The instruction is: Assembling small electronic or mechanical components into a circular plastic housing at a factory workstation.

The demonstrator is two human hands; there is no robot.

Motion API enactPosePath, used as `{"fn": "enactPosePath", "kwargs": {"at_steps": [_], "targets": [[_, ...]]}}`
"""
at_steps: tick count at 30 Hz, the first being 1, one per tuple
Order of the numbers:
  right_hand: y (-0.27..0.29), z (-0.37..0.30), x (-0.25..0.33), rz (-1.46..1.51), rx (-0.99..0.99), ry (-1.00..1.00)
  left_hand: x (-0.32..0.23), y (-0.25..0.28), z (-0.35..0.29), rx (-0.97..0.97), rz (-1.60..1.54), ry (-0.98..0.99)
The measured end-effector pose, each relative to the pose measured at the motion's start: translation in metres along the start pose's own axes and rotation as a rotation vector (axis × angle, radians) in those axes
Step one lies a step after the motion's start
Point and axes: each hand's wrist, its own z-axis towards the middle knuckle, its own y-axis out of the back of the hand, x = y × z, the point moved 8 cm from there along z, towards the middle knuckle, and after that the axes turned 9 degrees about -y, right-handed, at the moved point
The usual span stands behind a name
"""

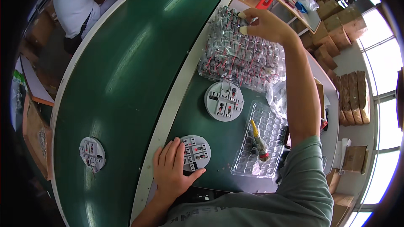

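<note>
My left hand [171, 170] lies flat on the green work surface, fingers spread, its thumb and fingertips touching a round grey base plate [197, 152] with small parts set in it. My right hand [264, 23] reaches far out over a clear plastic tray full of small red-wired parts [240, 54]; its fingers pinch together at the tray's far edge, and whether a part is between them I cannot tell. A second round grey base plate [224, 101] sits between the two hands.
A wide green conveyor belt [126, 80] runs on the left with another grey base plate [92, 153] on it. An empty clear blister tray [271, 128] holds a yellow-handled tool [258, 141]. Cardboard boxes [336, 29] stack at right. Another person [80, 0] sits far left.
</note>
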Motion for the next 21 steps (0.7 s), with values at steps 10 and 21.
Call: {"fn": "enactPosePath", "kwargs": {"at_steps": [10,21], "targets": [[0.018,0.001,-0.005,-0.046,0.14,-0.088,-0.007,-0.004,0.004,-0.043,-0.008,-0.013],[-0.076,-0.315,0.168,0.512,-0.275,0.345,-0.005,0.017,-0.014,-0.356,-0.514,0.1]]}}
